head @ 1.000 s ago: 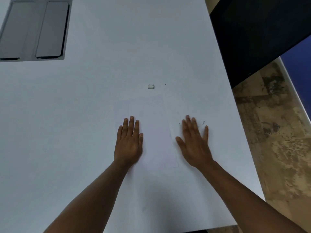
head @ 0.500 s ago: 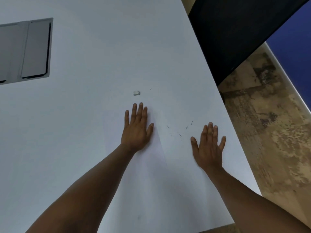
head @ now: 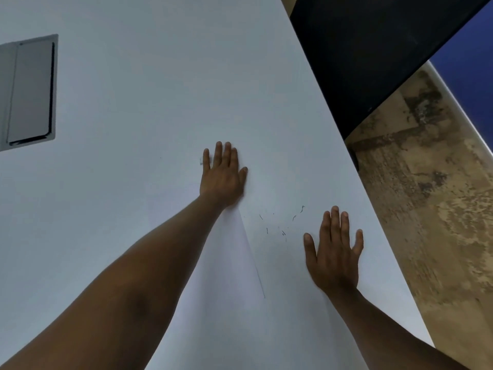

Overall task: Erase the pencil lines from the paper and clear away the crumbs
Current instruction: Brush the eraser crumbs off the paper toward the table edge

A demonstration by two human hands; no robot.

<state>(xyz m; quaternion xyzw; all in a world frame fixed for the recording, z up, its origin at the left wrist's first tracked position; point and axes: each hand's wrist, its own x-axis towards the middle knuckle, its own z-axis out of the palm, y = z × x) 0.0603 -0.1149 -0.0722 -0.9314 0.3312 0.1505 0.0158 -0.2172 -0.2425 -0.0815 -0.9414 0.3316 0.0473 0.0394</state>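
While the left hand point(head: 222, 177) has slid flat up the paper point(head: 234, 263) to the eraser point(head: 202, 161), the right hand point(head: 333, 252) rests flat, crumbs point(head: 282, 222) uncleared.

I see paper point(head: 234, 252) on counter point(head: 133, 76), left hand point(head: 222, 177) flat on its far end, eraser point(head: 202, 161) touching its fingers point(head: 206, 156). Crumbs point(head: 282, 222) right of paper, right hand point(head: 333, 257) beside them.
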